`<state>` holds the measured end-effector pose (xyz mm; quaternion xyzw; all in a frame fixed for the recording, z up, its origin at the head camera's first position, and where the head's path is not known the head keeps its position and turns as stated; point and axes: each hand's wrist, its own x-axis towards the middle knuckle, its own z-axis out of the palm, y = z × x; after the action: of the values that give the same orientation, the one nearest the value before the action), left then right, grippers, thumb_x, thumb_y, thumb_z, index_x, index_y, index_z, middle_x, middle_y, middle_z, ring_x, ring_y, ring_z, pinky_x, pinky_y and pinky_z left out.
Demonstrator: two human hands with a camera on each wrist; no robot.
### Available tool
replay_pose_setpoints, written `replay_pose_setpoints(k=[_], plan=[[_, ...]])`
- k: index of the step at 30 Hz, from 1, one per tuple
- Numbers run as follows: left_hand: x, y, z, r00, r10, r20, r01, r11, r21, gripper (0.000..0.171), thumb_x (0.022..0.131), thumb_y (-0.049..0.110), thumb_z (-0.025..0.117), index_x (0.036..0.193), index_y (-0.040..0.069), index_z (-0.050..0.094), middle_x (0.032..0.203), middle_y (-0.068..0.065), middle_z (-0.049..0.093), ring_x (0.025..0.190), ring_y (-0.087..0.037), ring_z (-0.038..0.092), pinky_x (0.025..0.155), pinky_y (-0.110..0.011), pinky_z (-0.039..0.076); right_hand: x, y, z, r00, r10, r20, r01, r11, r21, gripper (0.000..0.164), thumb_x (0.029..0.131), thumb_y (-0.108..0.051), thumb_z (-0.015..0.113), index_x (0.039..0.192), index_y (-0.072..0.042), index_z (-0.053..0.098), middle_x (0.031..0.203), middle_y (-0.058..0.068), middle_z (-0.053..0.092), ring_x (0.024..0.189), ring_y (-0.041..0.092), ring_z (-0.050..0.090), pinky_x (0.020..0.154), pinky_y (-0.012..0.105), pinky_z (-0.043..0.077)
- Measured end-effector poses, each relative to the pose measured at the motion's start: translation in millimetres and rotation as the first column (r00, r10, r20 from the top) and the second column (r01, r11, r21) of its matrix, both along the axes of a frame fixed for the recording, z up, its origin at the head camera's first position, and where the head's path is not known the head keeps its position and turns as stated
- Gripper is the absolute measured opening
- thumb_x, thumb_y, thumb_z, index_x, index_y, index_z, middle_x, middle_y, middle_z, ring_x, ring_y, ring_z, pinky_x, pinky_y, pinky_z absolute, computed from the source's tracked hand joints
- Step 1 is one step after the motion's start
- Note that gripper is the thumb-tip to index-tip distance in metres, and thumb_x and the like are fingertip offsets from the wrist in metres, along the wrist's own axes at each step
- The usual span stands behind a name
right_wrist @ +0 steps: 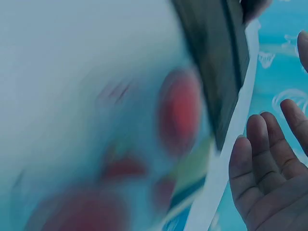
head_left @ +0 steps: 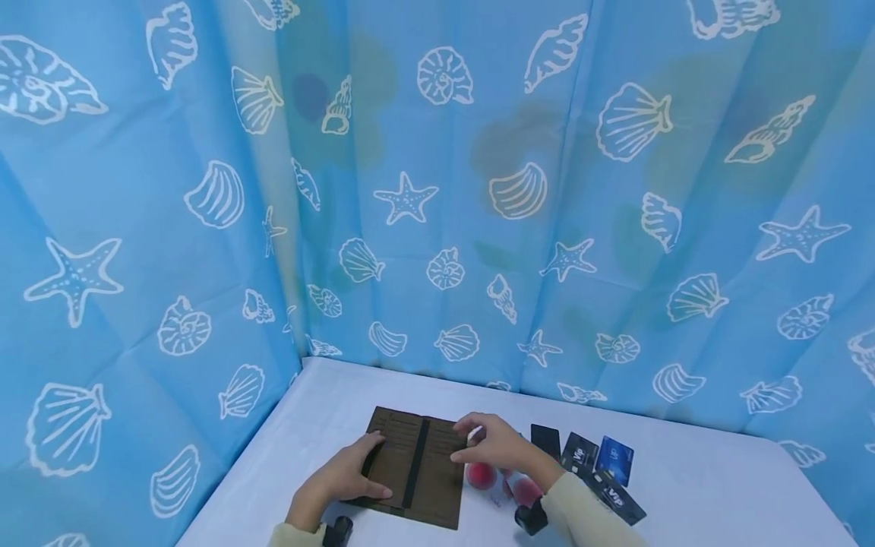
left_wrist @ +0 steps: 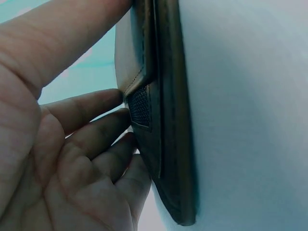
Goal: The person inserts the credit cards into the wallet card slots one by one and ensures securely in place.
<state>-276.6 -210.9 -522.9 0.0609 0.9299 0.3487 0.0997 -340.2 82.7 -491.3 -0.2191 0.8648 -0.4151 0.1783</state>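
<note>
L hand (head_left: 342, 479) rests on brown wallet (head_left: 399, 460), 9 o'clock side; R hand (head_left: 497, 444) nr its 2 o'clock, thumb & fingers apart. Wallet flat on worktop (head_left: 711, 490), head-view 6 o'clock, VIP cards (head_left: 615, 458) at its 3.

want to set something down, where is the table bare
The table is bare right of the cards, and in a strip between the wallet and back curtain. It's crowded between wallet and cards, where red items lie by the right hand.
</note>
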Motion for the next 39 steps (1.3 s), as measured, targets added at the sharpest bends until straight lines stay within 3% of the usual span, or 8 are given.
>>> replay_pose_setpoints(k=[3, 8, 16, 27, 39], plan=[[-0.9, 1.6, -0.2, 1.0, -0.004, 0.007, 0.004, 1.0, -0.003, 0.096, 0.068, 0.035, 0.091, 0.146, 0.006, 0.044, 0.154, -0.023, 0.038, 0.14, -0.045, 0.038, 0.113, -0.062, 0.036, 1.3, 25.7, 0.6, 0.999, -0.04, 0.001, 0.04, 0.999, 0.028, 0.052, 0.08, -0.032, 0.082, 0.123, -0.011, 0.063, 0.118, 0.009, 0.064, 0.096, 0.02, 0.062, 0.072, 0.039, 0.063], [-0.6, 1.2, 0.9, 1.0, 0.007, 0.024, -0.007, 1.0, -0.013, 0.096, 0.068, 0.035, 0.091, 0.146, 0.006, 0.044, 0.154, -0.023, 0.039, 0.14, -0.046, 0.037, 0.112, -0.062, 0.036, -2.8, 64.8, -2.7, 0.996, -0.079, -0.046, 0.082, 0.994, 0.072, 0.05, 0.081, -0.029, 0.082, 0.122, -0.008, 0.064, 0.113, 0.008, 0.066, 0.094, 0.018, 0.063, 0.08, 0.039, 0.062], [-4.1, -2.2, 1.4, 1.0, -0.001, 0.018, 0.001, 1.0, -0.014, 0.096, 0.068, 0.036, 0.09, 0.146, 0.005, 0.043, 0.154, -0.024, 0.038, 0.14, -0.046, 0.037, 0.112, -0.063, 0.035, -10.0, 106.7, -5.9, 0.975, -0.212, -0.073, 0.221, 0.964, 0.146, 0.051, 0.078, -0.03, 0.084, 0.121, -0.009, 0.065, 0.108, 0.004, 0.067, 0.092, 0.016, 0.061, 0.084, 0.04, 0.061], [-0.6, -0.9, -6.1, 0.999, -0.015, 0.035, 0.014, 1.0, 0.022, 0.096, 0.068, 0.037, 0.09, 0.145, 0.002, 0.044, 0.152, -0.027, 0.038, 0.139, -0.049, 0.037, 0.111, -0.066, 0.035, -2.3, 126.8, -15.9, 0.957, -0.286, -0.051, 0.291, 0.946, 0.147, 0.046, 0.078, -0.028, 0.084, 0.116, -0.007, 0.067, 0.104, 0.004, 0.066, 0.087, 0.017, 0.061, 0.079, 0.039, 0.062], [-0.3, 0.0, 1.1, 1.0, -0.002, 0.031, 0.001, 1.0, 0.009, 0.096, 0.068, 0.036, 0.09, 0.145, 0.003, 0.043, 0.153, -0.027, 0.038, 0.14, -0.048, 0.037, 0.112, -0.064, 0.035, -2.9, 140.2, -14.9, 0.944, -0.324, -0.063, 0.33, 0.931, 0.159, 0.048, 0.077, -0.029, 0.085, 0.116, -0.008, 0.067, 0.103, 0.003, 0.068, 0.09, 0.017, 0.061, 0.08, 0.042, 0.061]])
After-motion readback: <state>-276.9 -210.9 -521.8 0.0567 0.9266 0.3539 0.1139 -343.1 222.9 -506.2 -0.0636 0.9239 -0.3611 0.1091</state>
